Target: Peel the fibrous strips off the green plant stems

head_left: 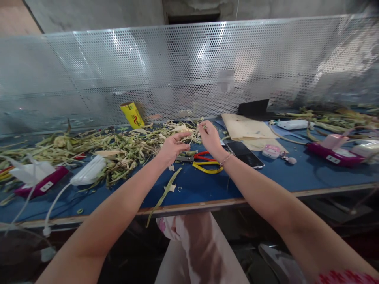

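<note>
Whether the right hand (209, 136) holds plant scraps (137, 146) is unclear

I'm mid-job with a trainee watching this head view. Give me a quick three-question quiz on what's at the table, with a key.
1. True or false: in the picture, the phone lies to the right of the left hand.
2. Which of these hangs over the front edge of the table?
A. the yellow container
B. the long green strip
C. the pink case
3. Fill in: the bracelet is on the person's ____ wrist.

Key: 1. True. 2. B. 3. right.
</note>
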Tool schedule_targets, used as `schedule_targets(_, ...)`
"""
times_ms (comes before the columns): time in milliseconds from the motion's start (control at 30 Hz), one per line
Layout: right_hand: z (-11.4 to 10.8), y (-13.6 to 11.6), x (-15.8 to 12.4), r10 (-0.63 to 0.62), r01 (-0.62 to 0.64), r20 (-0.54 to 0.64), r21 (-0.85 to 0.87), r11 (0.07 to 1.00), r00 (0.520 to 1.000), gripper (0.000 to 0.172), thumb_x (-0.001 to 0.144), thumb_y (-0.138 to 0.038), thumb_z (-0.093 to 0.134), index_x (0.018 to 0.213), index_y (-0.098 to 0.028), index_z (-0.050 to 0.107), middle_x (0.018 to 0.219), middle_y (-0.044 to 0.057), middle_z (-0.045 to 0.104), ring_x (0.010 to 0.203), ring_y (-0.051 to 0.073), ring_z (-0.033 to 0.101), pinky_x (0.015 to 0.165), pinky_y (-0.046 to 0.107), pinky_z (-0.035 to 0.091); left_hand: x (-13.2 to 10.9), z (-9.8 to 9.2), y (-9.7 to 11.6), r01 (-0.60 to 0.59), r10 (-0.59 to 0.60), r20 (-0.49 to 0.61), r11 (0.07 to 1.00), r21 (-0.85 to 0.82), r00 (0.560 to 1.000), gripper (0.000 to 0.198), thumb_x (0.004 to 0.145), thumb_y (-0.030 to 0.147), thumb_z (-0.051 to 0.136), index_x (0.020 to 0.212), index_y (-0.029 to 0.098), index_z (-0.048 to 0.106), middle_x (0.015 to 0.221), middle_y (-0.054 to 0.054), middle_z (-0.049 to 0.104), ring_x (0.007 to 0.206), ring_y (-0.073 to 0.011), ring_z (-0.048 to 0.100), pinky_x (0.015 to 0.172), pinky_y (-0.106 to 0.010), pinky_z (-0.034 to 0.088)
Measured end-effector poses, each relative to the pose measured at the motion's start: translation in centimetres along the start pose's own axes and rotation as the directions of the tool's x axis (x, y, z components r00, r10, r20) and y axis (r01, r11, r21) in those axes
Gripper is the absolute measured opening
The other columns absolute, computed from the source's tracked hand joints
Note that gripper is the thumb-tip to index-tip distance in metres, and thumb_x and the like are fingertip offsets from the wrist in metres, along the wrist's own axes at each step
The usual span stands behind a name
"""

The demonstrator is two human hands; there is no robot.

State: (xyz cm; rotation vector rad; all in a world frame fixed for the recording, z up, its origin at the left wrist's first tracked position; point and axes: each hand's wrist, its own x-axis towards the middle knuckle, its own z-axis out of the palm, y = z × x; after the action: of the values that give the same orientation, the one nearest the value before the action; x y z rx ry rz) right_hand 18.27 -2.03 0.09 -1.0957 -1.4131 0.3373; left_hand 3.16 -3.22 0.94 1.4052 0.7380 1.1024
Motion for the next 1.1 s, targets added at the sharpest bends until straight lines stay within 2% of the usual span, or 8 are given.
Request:
schedule_targets(200,-0.3,0.3,0.2,-0.001,0.001,-0.002,0.018,1.0,1.0,0.014,0.083,-0.031,0.041,0.073,-0.021,0.041,0.044,-0.008,0.029,0.04,0.008,0.029,0.045,0.024,0.021,0.3,-0.2,0.0,0.018,-0.02,-0.042,0.999,-0.041,0.999,0.038,0.056,0.006,0.066,0.092,0.018,0.066,0.114,-0.004,0.059,0.063,-0.0047,0.058,0.067,-0.024,0.052)
schedule_targets(367,-0.4,0.8,0.4,0.015,-0.013,-0.066,0.027,1.0,0.998,0.013,0.082,-0.029,0.042,0.072,-0.021,0.042,0.046,-0.008,0.031,0.041,0.008,0.029,0.045,0.024,0.022,0.0,-0.1,0.1,0.007,-0.006,-0.004,0.987,0.159,1.0,0.035,0.055,0.011,0.067,0.091,0.014,0.067,0.09,-0.005,0.068,0.057,-0.0058,0.055,0.063,-0.023,0.05)
schedule_targets(533,-0.1,1.4,0.6,0.08,-0.072,-0.104,0.087,0.994,0.991,0.016,0.081,-0.032,0.044,0.07,-0.021,0.041,0.045,-0.008,0.03,0.041,0.008,0.029,0.044,0.023,0.023,-0.3,0.1,0.6,-0.048,0.036,0.048,0.961,0.271,0.998,0.037,0.055,0.013,0.067,0.092,0.014,0.067,0.088,-0.006,0.068,0.058,-0.0068,0.056,0.063,-0.023,0.05)
schedule_targets(600,0.1,1.3,0.5,0.15,-0.138,-0.066,0.161,0.977,0.986,0.02,0.081,-0.038,0.045,0.07,-0.022,0.04,0.045,-0.008,0.031,0.04,0.008,0.031,0.042,0.022,0.024,-0.2,-0.1,0.6,-0.045,0.041,0.024,0.974,0.22,0.999,0.038,0.054,0.014,0.068,0.092,0.015,0.067,0.091,-0.006,0.068,0.059,-0.0067,0.056,0.063,-0.023,0.05)
schedule_targets(700,0.4,0.7,0.2,0.282,-0.301,0.107,0.284,0.91,0.953,0.03,0.079,-0.049,0.043,0.07,-0.021,0.041,0.048,-0.007,0.036,0.04,0.008,0.037,0.04,0.022,0.029,0.2,-0.4,0.3,-0.012,0.016,-0.042,0.997,0.08,0.999,0.039,0.05,0.013,0.069,0.089,0.015,0.067,0.098,-0.005,0.067,0.06,-0.0059,0.056,0.063,-0.023,0.05)
schedule_targets(767,0.5,0.1,0.0,0.306,-0.357,0.198,0.32,0.878,0.931,0.036,0.076,-0.054,0.044,0.067,-0.02,0.044,0.053,-0.004,0.041,0.043,0.008,0.042,0.041,0.023,0.033,0.4,-0.5,0.2,0.011,-0.01,-0.076,1.0,0.014,0.997,0.039,0.047,0.011,0.069,0.085,0.015,0.068,0.102,-0.006,0.065,0.06,-0.0055,0.056,0.064,-0.023,0.05)
schedule_targets(933,0.5,-0.6,-0.5,0.19,-0.267,0.28,0.272,0.925,0.941,0.04,0.073,-0.051,0.05,0.053,-0.02,0.037,0.047,-0.005,0.038,0.043,0.007,0.039,0.043,0.022,0.034,0.4,-0.5,0.0,0.033,-0.033,-0.041,0.999,-0.01,0.999,0.038,0.049,0.008,0.067,0.086,0.016,0.068,0.101,-0.006,0.065,0.06,-0.0061,0.057,0.065,-0.025,0.05)
schedule_targets(1100,0.8,-0.9,-0.7,0.223,-0.299,0.296,0.246,0.922,0.929,0.029,0.075,-0.036,0.05,0.053,-0.02,0.041,0.04,-0.007,0.033,0.038,0.007,0.033,0.04,0.022,0.03,0.4,-0.5,-0.3,0.053,-0.053,-0.019,0.999,0.004,0.998,0.041,0.05,0.007,0.065,0.09,0.015,0.066,0.096,-0.005,0.065,0.058,-0.0065,0.057,0.063,-0.025,0.049)
